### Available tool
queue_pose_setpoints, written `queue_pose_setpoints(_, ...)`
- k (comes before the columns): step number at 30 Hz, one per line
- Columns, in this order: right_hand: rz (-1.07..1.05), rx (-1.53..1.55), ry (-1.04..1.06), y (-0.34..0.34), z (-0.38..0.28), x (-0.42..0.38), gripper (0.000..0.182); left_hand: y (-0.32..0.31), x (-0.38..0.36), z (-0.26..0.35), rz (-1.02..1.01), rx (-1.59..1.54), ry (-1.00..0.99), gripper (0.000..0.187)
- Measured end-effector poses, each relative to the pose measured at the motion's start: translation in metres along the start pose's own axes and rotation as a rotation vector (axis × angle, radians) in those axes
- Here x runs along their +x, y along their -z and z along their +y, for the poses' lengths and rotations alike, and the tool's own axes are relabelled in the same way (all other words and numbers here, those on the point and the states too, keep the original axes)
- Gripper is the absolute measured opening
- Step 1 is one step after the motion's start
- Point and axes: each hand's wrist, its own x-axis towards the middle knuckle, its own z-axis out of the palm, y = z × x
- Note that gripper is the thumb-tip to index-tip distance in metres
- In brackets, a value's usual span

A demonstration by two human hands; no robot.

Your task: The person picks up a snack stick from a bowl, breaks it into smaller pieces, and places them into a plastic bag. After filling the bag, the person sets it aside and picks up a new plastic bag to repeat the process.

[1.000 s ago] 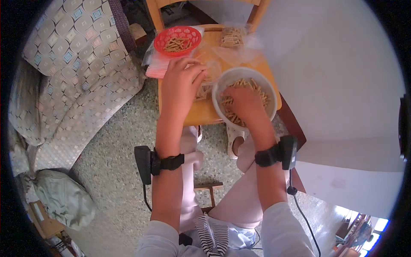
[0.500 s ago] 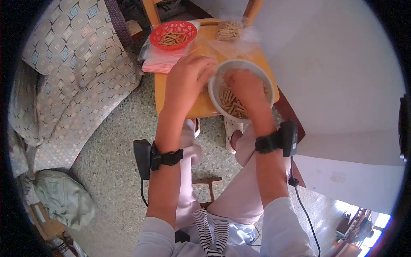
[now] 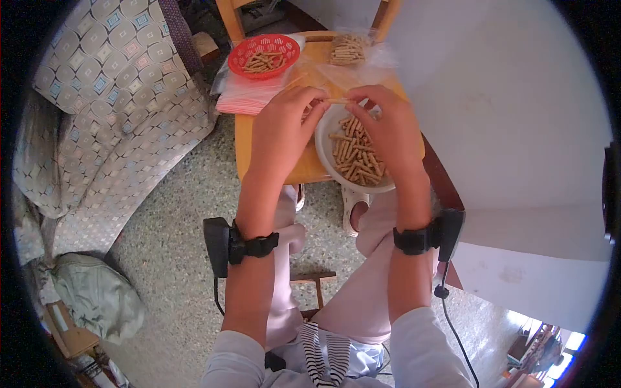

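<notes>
My left hand and my right hand meet above the far rim of a white bowl. Between their fingertips they hold a short tan stick level, one end in each hand. Both hands are closed in a pinch. Inside the bowl lie many similar short tan sticks, and my right hand covers part of its right side.
A wooden chair seat bears the bowl. At its back left, a red basket with some sticks sits on plastic bags with red stripes. A clear bag of sticks lies back right. A white wall borders the right.
My right hand has come up out of the bowl and moved to the far rim. A stick now spans the fingertips of both hands. My left hand has stayed nearly in place.
</notes>
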Motion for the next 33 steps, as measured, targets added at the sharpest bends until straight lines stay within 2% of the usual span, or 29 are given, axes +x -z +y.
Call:
queue_pose_setpoints(4,0.043,0.152,0.128,0.004,-0.008,0.001,0.018,0.001,-0.001,0.003,-0.073,-0.068,0.032,0.020)
queue_pose_setpoints(6,-0.023,0.294,0.201,0.003,-0.016,-0.001,0.018,0.004,-0.003,0.009,-0.106,-0.128,0.110,0.022)
queue_pose_setpoints(9,-0.014,0.321,0.220,0.001,-0.019,-0.001,0.017,0.006,-0.006,0.009,-0.080,-0.199,0.153,0.022)
queue_pose_setpoints(13,0.019,0.291,0.187,0.005,-0.021,-0.001,0.016,0.011,-0.003,0.003,-0.041,-0.217,0.126,0.020)
queue_pose_setpoints(16,0.041,0.207,0.067,0.009,-0.019,-0.002,0.015,0.018,-0.001,0.009,0.048,-0.312,0.168,0.017)
queue_pose_setpoints(19,-0.017,0.216,0.064,0.008,-0.019,-0.004,0.018,0.017,0.000,0.017,0.118,-0.311,0.054,0.015)
queue_pose_setpoints(21,-0.122,0.167,0.083,0.006,-0.024,-0.006,0.022,0.012,-0.001,0.022,0.167,-0.302,-0.124,0.014)
queue_pose_setpoints(25,-0.196,0.195,0.069,-0.014,0.001,-0.010,0.025,0.002,0.001,0.015,0.230,-0.118,-0.170,0.014)
queue_pose_setpoints(27,-0.193,-0.063,0.066,-0.019,0.020,-0.016,0.024,0.001,0.003,0.007,0.261,0.024,-0.095,0.015)
queue_pose_setpoints(28,-0.194,-0.061,0.065,-0.018,0.026,-0.020,0.024,0.001,0.005,0.005,0.260,0.025,-0.095,0.015)
queue_pose_setpoints(30,-0.249,-0.380,-0.055,-0.015,0.034,-0.027,0.024,0.000,0.008,0.002,0.271,0.157,-0.132,0.015)
queue_pose_setpoints(33,-0.337,-0.548,-0.140,-0.016,0.039,-0.029,0.026,-0.004,0.006,-0.002,0.210,0.190,-0.119,0.015)
